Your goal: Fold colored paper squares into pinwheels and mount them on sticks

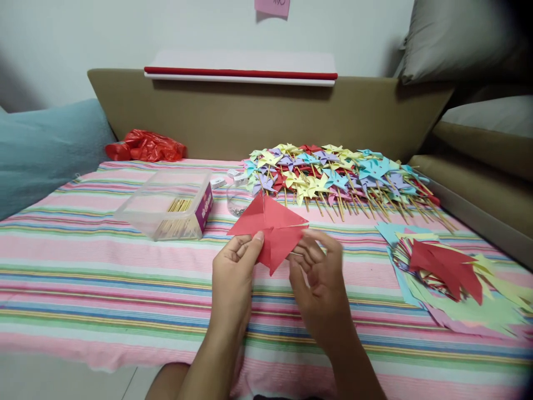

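Observation:
My left hand (235, 266) pinches a red paper square (281, 230) near its lower left edge, thumb on top and fingers underneath. Slits run from the paper's corners toward its middle, and the sheet is held up with one corner pointing down. At the paper's right corner is my right hand (320, 278). Its fingers are apart and curved, with the fingertips at or just behind the paper's edge. The right thumb stands away from the sheet, and I cannot tell how firmly the fingertips touch it.
A clear plastic box (137, 205) of wooden sticks (180, 205) lies at left, near a round clear container (233, 205) of small metal bits. Many paper pinwheels (333, 178) on sticks cover the back right. Cut paper sheets (441, 272) lie at right, a red plastic bag (150, 145) back left.

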A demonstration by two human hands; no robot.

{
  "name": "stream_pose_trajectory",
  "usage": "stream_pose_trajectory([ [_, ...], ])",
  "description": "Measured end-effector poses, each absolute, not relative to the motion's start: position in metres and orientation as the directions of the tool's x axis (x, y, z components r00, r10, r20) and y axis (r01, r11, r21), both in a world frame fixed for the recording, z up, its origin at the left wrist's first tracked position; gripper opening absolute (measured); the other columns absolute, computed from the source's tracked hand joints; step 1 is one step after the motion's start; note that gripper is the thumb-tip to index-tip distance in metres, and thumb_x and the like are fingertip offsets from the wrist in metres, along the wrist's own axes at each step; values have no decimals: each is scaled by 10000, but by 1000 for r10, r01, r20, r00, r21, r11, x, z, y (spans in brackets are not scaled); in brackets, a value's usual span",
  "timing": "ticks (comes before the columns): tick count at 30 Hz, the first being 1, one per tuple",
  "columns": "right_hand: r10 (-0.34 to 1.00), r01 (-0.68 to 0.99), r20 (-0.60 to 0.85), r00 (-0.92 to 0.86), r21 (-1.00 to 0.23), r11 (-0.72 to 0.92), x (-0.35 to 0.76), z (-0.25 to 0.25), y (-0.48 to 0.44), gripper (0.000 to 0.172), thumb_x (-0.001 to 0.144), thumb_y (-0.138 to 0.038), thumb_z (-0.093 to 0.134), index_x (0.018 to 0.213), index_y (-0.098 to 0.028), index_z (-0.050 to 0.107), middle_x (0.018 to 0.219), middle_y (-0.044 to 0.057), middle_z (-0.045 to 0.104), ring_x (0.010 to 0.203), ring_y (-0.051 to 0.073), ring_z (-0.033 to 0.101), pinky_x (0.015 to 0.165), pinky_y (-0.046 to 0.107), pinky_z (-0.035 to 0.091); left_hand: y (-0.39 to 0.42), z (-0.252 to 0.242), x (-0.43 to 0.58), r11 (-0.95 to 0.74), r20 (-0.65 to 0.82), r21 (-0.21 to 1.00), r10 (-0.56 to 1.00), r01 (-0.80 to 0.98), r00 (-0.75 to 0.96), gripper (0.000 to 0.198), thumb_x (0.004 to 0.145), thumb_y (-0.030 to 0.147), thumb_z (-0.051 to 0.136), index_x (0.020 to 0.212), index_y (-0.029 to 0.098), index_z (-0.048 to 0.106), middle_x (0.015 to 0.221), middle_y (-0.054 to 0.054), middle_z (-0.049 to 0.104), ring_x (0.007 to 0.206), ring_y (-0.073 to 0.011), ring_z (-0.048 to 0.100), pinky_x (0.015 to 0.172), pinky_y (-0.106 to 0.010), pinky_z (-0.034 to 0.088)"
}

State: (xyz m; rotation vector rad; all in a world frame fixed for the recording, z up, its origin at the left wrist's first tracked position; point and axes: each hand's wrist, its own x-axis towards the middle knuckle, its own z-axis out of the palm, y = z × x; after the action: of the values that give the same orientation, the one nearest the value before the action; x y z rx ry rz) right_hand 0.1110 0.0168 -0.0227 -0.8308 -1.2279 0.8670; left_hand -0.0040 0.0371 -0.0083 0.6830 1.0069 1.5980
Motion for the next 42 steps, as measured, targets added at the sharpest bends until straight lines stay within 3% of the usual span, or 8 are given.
stream_pose_trajectory([
  [2,881,108,473,21,-877,468,115,-22,17,260,909,-146,598,1110,-297,666,1133,48,635,1079,205,618,955,393,491,37,-7,-5,-64,-75,872,963,-486,-260,223,722,313,850,786,152,709,760,8,720,723,-110,653,705,-210,516],
  [4,867,188,499,-9,-851,491,117,-21,19,161,902,-167,635,982,-271,727,1059,41,633,1051,204,606,928,366,490,37,-6,-6,-66,-68,878,963,-474,-261,225,717,304,852,775,149,700,748,9,713,710,-103,643,693,-204,511],
  [10,925,-4,371,82,-928,373,116,-21,22,63,906,-273,681,876,-256,734,899,6,587,889,162,608,799,308,512,35,-5,-6,-62,-19,941,972,-333,-235,247,752,327,830,782,138,675,756,1,699,712,-92,616,680,-187,495],
  [15,936,-234,253,245,-921,311,113,-28,26,33,828,-270,768,834,-242,750,932,7,612,909,164,649,836,317,536,32,-2,-5,-46,10,974,987,-220,-161,265,773,343,805,758,132,646,721,-1,667,700,-98,602,670,-194,486],
  [24,929,-216,187,319,-940,263,112,-28,27,109,752,-303,836,788,-231,763,891,10,626,850,163,659,795,325,558,31,-2,-4,-39,29,992,996,-120,-85,279,796,366,776,747,138,622,718,-3,647,690,-104,586,651,-208,475],
  [42,940,-411,52,338,-890,197,106,-32,27,193,720,-350,862,759,-209,736,872,10,667,831,156,654,834,344,543,28,-1,-6,-60,59,998,996,-11,-64,294,816,403,759,761,144,631,761,-33,685,737,-141,625,689,-246,502],
])
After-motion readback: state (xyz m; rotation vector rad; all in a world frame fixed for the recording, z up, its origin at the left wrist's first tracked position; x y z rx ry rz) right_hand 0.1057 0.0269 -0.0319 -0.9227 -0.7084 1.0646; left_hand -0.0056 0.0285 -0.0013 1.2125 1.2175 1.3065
